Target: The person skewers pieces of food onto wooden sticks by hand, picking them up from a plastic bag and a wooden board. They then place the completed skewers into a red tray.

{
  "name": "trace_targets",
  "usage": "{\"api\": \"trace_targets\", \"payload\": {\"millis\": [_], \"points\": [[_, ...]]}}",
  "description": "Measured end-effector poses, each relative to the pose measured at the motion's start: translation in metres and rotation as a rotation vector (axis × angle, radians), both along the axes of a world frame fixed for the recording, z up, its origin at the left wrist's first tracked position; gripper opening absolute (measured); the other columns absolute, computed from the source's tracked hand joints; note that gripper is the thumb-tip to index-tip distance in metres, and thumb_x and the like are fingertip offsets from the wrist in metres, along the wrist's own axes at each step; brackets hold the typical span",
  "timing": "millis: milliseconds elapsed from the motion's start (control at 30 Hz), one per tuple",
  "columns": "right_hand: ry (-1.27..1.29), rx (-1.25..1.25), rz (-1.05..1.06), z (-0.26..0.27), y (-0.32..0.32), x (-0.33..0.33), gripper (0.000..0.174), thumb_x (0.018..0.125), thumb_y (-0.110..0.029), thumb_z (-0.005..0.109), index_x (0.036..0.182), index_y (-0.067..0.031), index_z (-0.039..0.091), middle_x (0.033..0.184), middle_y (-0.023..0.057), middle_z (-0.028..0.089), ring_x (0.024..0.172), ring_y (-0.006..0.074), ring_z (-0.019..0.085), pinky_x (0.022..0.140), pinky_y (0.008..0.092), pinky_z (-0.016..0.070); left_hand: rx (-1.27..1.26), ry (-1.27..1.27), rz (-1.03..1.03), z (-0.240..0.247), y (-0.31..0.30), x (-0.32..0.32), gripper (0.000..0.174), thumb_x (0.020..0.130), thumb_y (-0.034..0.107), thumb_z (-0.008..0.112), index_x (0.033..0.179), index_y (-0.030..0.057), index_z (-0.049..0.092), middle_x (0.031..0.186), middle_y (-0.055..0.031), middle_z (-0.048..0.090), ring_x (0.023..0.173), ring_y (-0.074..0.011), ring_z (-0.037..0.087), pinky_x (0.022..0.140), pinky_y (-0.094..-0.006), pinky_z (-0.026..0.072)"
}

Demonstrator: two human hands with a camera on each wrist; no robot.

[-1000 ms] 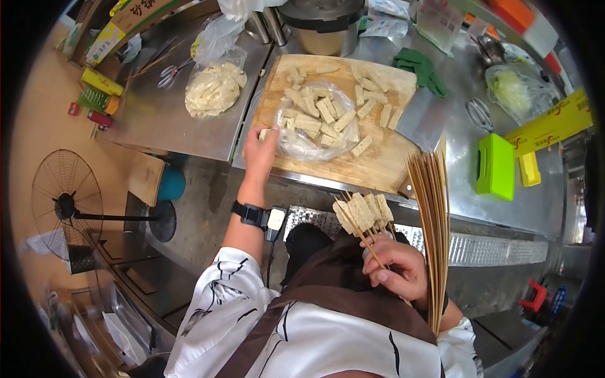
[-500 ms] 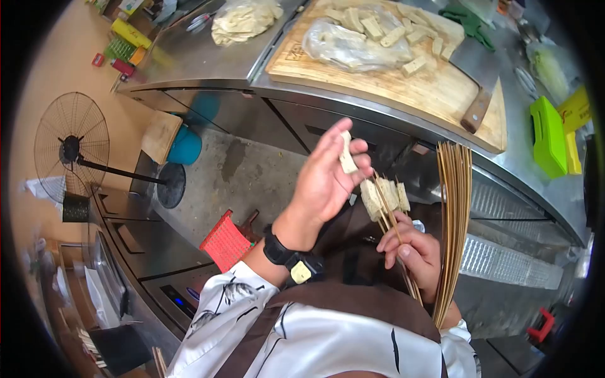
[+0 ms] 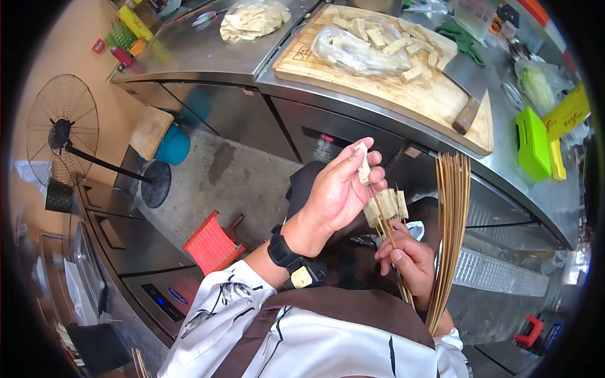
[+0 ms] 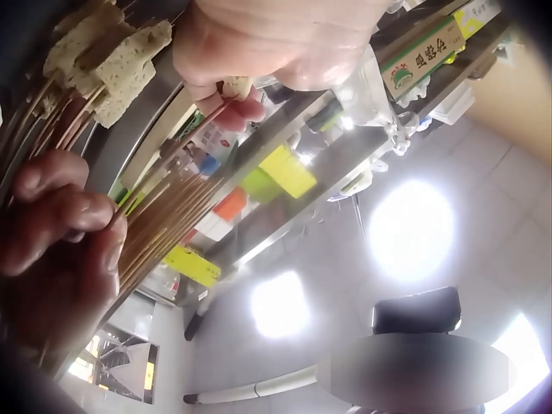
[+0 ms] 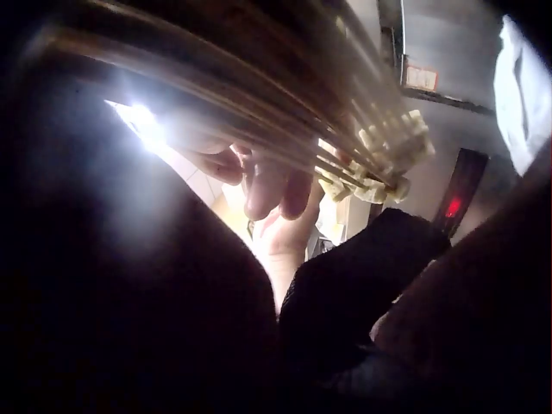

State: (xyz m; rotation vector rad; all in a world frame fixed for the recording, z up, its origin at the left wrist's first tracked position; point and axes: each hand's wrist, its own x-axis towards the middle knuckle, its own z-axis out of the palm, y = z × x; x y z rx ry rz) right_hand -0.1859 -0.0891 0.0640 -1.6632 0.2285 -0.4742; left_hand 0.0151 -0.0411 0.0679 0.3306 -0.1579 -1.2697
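My left hand [image 3: 331, 195] pinches a pale, speckled tofu strip [image 3: 363, 165] between thumb and fingers, above my lap. In the left wrist view, a skewer's tip reaches the end of that tofu strip [image 4: 235, 86], mostly hidden by the fingers. Thin wooden skewers are gripped in my right hand [image 3: 411, 259], just below and to the right. Several tofu pieces [image 3: 386, 206] are threaded at the upper ends of these skewers. A thick bundle of bare skewers [image 3: 450, 227] stands fanned beside the right hand, passing along the right forearm.
On the steel counter lies a wooden cutting board [image 3: 378, 94] with a plastic bag [image 3: 359, 53] of tofu strips. A cleaver [image 3: 469, 101] rests at its right. Beyond are a bright green box [image 3: 532, 145] and a bag of pale sheets [image 3: 252, 19]. A red stool [image 3: 213, 242] and fan [image 3: 62, 135] stand left.
My left hand has come from the cutting board to above my lap, bringing a tofu strip close to the skewers. The right hand keeps its grip; the head view has tilted lower.
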Motion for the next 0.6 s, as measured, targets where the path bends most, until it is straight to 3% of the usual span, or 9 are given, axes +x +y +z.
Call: {"api": "trace_targets", "payload": {"millis": [267,333,600], "points": [[0.004,0.023,-0.034,-0.003,-0.007,-0.002,0.018,0.094,-0.014,0.048,0.085,-0.0038,0.061,0.062,0.001,0.058,0.066,0.0141,0.056,0.108,0.0484,0.0269,-0.039,0.005,-0.038,0.004,-0.012,-0.01,0.025,0.103,0.025,0.041,0.12,0.0076,0.048,0.093,-0.0044,0.052,0.075,-0.0143,0.048,0.072,-0.0312,0.0422],[0.007,0.031,-0.052,-0.004,-0.007,-0.004,0.019,0.094,-0.013,0.048,0.085,-0.0037,0.061,0.062,0.001,0.058,0.066,0.0141,0.056,0.108,0.0481,0.0272,-0.042,-0.083,0.057,0.003,-0.014,-0.021,0.027,0.104,0.028,0.039,0.118,0.008,0.048,0.091,-0.0041,0.051,0.075,-0.0153,0.048,0.072,-0.0315,0.042],[0.002,0.038,-0.107,-0.004,-0.011,-0.011,0.019,0.094,-0.011,0.047,0.085,-0.0038,0.061,0.06,0.0008,0.057,0.065,0.0137,0.056,0.108,0.0465,0.028,-0.017,-0.202,0.087,-0.001,-0.028,-0.049,0.022,0.104,0.027,0.037,0.116,0.0088,0.044,0.096,-0.0057,0.049,0.078,-0.0169,0.048,0.076,-0.0342,0.0427]]}}
